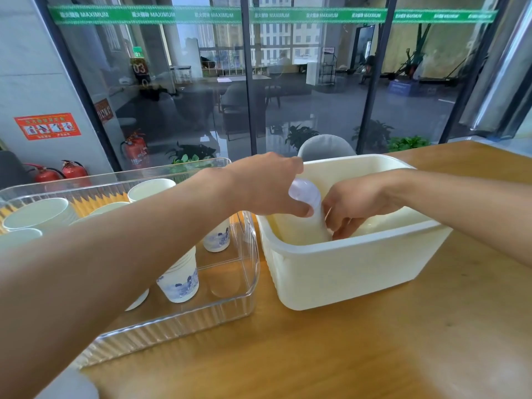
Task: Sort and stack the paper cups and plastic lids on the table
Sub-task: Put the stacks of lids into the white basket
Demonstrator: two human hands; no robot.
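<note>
A cream plastic bin [345, 272] stands on the wooden table. Inside it a stack of translucent plastic lids [309, 203] leans against the left wall. My left hand [267, 185] grips the top of that stack. My right hand [357, 207] reaches down into the bin beside the stack, fingers curled around its lower part. A clear ribbed tray [201, 315] to the left holds paper cups: a stack with blue print [180, 279], another printed cup [217, 239], and white cups [37, 214] seen from above at the far left.
The wooden table [345, 355] stretches in front and to the right of the bin. A grey chair back [325, 146] rises behind the bin. A glass wall stands beyond the table, with fire extinguishers [72, 169] on the floor at the left.
</note>
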